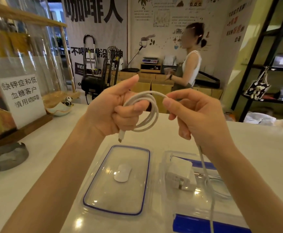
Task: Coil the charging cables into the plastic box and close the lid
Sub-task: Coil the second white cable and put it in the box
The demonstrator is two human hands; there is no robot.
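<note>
Coiling in hand, midway: white cable looped several turns above the worktop, loops gathered in the left hand, fingers closed on the bundle, thumb raised. Right hand just beside, fingers pinching the strand at the top of the coil and feeding it over. Coil plane near upright, facing the camera; short plug end poking down out of the left fist, long axis close to vertical, tip toward the lid. Loose tail dropping from under the right hand, running down and slightly right across the plastic box, end out of view at the bottom edge. Box open on the worktop, white charger and another pale cord inside; lid lying flat just left of it.

Next, by judgement: more turns to take up the hanging tail, then the bundle lowered flat into the box beside the charger, then the lid on.
</note>
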